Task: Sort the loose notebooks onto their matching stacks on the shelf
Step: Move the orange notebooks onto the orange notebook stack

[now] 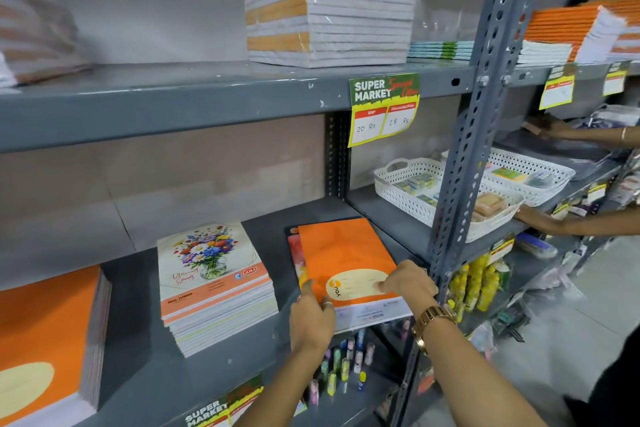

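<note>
An orange notebook (341, 255) with a cream oval label lies on top of a small loose pile at the right end of the grey middle shelf (263, 239); its near edge hangs over the shelf front. My left hand (311, 317) grips its near left corner. My right hand (408, 282), with a gold watch on the wrist, presses its near right corner. Under it peeks a reddish notebook (294, 253). To the left stands a stack of flower-cover notebooks (213, 282). At the far left sits a tall stack of matching orange notebooks (45, 336).
A perforated steel upright (464, 156) stands just right of my right hand. The upper shelf holds a wrapped notebook bundle (329, 10) and a price tag (384, 107). White baskets (446, 198) sit in the bay to the right, where another person's hands (540, 218) reach. Small bottles fill the shelf below.
</note>
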The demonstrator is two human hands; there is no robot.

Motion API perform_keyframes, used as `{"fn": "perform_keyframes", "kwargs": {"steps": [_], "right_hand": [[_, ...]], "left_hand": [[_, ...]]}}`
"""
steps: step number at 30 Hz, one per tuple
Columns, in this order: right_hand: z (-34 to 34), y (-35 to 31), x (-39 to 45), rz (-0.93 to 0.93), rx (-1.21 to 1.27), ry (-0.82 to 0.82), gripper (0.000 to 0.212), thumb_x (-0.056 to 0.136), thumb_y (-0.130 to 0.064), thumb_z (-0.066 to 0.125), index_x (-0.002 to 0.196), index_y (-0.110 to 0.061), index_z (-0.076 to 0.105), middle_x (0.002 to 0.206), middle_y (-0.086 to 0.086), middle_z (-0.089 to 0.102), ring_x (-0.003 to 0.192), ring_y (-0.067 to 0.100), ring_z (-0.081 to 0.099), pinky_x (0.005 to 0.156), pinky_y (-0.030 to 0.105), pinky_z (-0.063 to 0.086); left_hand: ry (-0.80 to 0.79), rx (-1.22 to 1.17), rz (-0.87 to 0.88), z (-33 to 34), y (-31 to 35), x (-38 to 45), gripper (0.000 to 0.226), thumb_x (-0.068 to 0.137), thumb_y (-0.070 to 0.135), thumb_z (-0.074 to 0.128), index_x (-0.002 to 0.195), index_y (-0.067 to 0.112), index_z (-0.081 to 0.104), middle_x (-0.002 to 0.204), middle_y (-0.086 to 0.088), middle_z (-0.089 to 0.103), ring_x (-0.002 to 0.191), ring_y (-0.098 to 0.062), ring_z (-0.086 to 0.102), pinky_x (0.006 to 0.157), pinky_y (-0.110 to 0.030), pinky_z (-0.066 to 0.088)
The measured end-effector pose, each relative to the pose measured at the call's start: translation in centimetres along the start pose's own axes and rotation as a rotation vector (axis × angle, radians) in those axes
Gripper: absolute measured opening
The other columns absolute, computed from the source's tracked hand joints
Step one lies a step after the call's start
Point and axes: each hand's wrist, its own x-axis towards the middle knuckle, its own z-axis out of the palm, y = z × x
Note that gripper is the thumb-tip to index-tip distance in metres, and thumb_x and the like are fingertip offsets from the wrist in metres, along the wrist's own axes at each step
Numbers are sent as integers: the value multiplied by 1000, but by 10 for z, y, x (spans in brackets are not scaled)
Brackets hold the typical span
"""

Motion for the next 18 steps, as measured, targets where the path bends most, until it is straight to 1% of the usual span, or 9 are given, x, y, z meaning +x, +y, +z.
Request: {"fn": "perform_keyframes", "kwargs": {"steps": [5, 7, 9, 11, 12, 14, 15, 17, 18], "right_hand": [[0, -1, 2, -3, 57, 5, 55, 76, -31, 76, 122, -8, 54, 126, 10, 61, 115, 28, 58, 93, 37, 48], [4, -2, 5, -43, 213, 26, 38, 82, -14, 66, 114, 1, 54, 121, 17, 63, 103, 31, 60, 82, 36, 49], [6, -4, 6, -65, 378, 36, 30, 87, -6, 51, 113, 10, 51, 119, 25, 60, 96, 32, 57, 71, 33, 42], [7, -4, 6, -73, 481, 41, 30, 91, -5, 45, 116, 12, 48, 117, 26, 59, 95, 34, 54, 71, 33, 38], [7, -3, 4, -79, 527, 49, 24, 92, -5, 44, 111, 10, 49, 108, 25, 60, 92, 34, 54, 71, 35, 40], [5, -2, -1, -68, 605, 82, 14, 93, -3, 42, 82, 2, 50, 73, 16, 52, 72, 31, 50, 68, 36, 40], [4, -1, -2, -58, 648, 100, 21, 92, -2, 42, 71, -1, 46, 62, 11, 43, 62, 27, 44, 66, 36, 37], [0, -3, -8, -68, 708, 117, 25, 91, 0, 43, 66, -2, 44, 56, 7, 38, 59, 25, 41, 65, 37, 37], [-1, -5, -13, -73, 729, 121, 25, 90, 0, 42, 65, -3, 44, 55, 7, 37, 58, 24, 40, 63, 37, 36]], "left_hand": [[63, -229, -142, 1, 8, 3, 42, 89, 4, 54, 130, 6, 45, 119, -20, 65, 107, -34, 61, 94, -41, 48], [94, -306, -195, 0, 11, 6, 41, 87, 0, 56, 127, 5, 48, 119, -19, 65, 108, -33, 62, 96, -42, 50], [116, -433, -284, 0, 13, 10, 42, 83, -4, 59, 124, 3, 52, 119, -18, 65, 109, -31, 62, 96, -38, 48], [128, -569, -402, -2, 16, 12, 41, 80, -8, 61, 120, 1, 56, 117, -16, 66, 108, -31, 61, 92, -32, 46], [131, -640, -466, -5, 17, 13, 39, 79, -10, 61, 117, -2, 57, 115, -16, 67, 107, -32, 61, 94, -32, 47], [105, -776, -550, -13, 22, 15, 28, 79, -15, 56, 106, -8, 61, 99, -19, 69, 97, -33, 63, 96, -40, 50], [89, -817, -549, -19, 25, 14, 21, 78, -17, 53, 95, -9, 65, 82, -15, 71, 86, -31, 63, 92, -42, 52], [72, -859, -508, -34, 35, 13, 26, 78, -18, 52, 65, 1, 64, 42, 2, 64, 64, -24, 57, 75, -34, 54], [61, -860, -483, -43, 39, 13, 34, 79, -17, 52, 56, 8, 59, 33, 7, 59, 58, -20, 54, 66, -29, 51]]}}
